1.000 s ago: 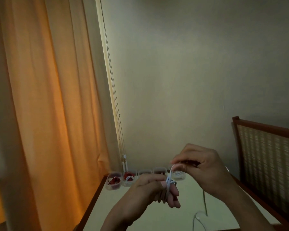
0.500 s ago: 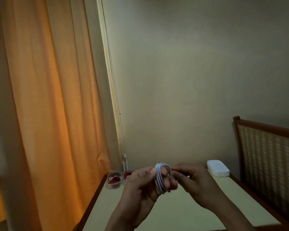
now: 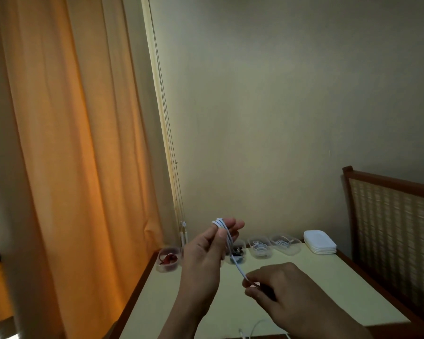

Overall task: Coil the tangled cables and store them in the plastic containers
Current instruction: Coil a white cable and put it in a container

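At the table's far edge, containers hold red, dark, white cables.

The thin white cable vanishes into the pinching fingers of the right hand, its tip hidden. The left hand covers most of a clear plastic container with dark contents at its three o'clock. At six o'clock, the bottom edge cuts off a loose white cord and both forearms. At three o'clock, the wooden cane-backed chair runs out of frame
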{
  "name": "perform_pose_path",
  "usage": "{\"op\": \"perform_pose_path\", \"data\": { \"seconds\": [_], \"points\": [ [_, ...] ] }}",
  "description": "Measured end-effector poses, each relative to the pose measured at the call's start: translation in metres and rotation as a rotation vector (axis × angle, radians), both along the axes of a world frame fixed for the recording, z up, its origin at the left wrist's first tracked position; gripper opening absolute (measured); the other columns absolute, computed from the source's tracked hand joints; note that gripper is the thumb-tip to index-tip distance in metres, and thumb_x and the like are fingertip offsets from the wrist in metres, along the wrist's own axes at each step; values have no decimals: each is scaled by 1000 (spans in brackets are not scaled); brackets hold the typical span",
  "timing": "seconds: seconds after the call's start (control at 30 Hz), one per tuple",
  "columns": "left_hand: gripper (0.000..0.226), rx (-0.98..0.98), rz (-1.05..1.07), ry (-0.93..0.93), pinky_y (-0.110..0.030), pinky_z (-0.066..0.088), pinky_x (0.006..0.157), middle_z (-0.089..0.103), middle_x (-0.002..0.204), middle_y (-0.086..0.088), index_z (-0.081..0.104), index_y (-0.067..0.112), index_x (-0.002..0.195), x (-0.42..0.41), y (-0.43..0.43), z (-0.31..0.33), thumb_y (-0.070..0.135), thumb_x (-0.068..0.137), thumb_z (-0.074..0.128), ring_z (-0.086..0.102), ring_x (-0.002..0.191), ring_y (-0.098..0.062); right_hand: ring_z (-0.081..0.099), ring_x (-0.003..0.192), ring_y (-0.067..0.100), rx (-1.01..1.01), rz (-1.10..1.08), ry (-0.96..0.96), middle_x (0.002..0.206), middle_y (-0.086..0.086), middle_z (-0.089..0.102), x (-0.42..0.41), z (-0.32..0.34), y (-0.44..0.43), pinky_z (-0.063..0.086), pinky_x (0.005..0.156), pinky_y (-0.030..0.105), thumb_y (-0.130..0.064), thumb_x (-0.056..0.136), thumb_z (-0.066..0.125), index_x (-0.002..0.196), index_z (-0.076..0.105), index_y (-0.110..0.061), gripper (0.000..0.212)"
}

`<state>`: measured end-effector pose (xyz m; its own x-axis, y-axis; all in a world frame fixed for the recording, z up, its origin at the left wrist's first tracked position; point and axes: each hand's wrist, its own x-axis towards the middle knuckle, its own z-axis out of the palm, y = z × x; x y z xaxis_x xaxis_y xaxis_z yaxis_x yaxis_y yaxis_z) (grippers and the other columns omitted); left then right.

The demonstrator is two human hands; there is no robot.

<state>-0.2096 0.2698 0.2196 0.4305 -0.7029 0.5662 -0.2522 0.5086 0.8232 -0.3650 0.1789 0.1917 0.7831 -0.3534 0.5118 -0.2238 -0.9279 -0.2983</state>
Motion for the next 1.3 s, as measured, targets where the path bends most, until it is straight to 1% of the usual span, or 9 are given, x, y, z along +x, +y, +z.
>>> {"op": "perform_pose_path", "data": {
  "seconds": [0.13,0.3,0.47,0.63,0.77,0.9,1.0,1.17,1.3],
  "points": [
    [25,107,121,-364,-20,54,94,74,112,22,70,36,112,4,-3,-3,21,107,50,66,111,2,56,75,6,-206,-25,-44,82,-13,63,-4,6,-3,47,63,29,-53,94,49,98,69,-31,31],
    [32,345,31,-587,-44,54,88,73,97,1,75,21,103,13,-2,-9,33,106,46,67,95,-15,43,70,-7,-315,54,-142,82,-19,55,-8,20,-14,37,58,16,-38,94,56,93,70,-35,15],
    [32,479,-237,-413,-11,47,73,72,98,-21,70,-2,105,10,7,-5,14,108,42,69,85,-10,51,67,-2,-238,105,-290,80,-24,49,-6,32,-30,43,56,19,-36,92,66,99,76,-35,13],
    [32,484,-413,-319,-20,49,76,64,91,-36,68,5,90,10,13,-2,8,99,37,70,81,-18,63,72,14,-36,163,-397,83,-12,64,-2,35,-39,48,63,24,-20,86,77,100,81,-29,16],
    [29,389,-570,-143,-39,42,75,63,78,-18,62,8,81,8,12,-4,15,92,37,58,73,-26,66,78,13,63,191,-401,86,-12,68,6,28,-39,48,69,17,-37,95,67,103,80,-29,17],
    [31,234,-664,26,-42,40,74,61,72,-14,61,1,83,7,11,-10,18,93,37,56,69,-26,65,82,8,105,174,-376,85,-20,67,12,16,-35,47,70,16,-39,95,59,105,80,-25,27],
    [32,81,-693,226,-39,47,77,58,71,-16,66,1,84,4,13,-10,16,93,40,60,75,-30,61,71,12,108,165,-328,73,-10,65,14,8,-28,49,66,28,-38,96,53,94,76,-23,28],
    [28,-108,-532,370,-37,55,100,72,109,-22,61,-7,118,-5,11,-1,11,100,48,66,119,-34,56,70,9,89,139,-237,73,-14,60,13,1,-16,38,62,16,-30,102,58,95,74,-24,19],
    [29,-61,-93,109,-34,52,104,75,121,-3,64,10,125,0,7,3,11,101,49,67,121,-16,54,66,16,110,83,-146,69,0,61,3,-4,-13,39,60,28,-41,101,55,87,72,-21,30]
  ]
}}
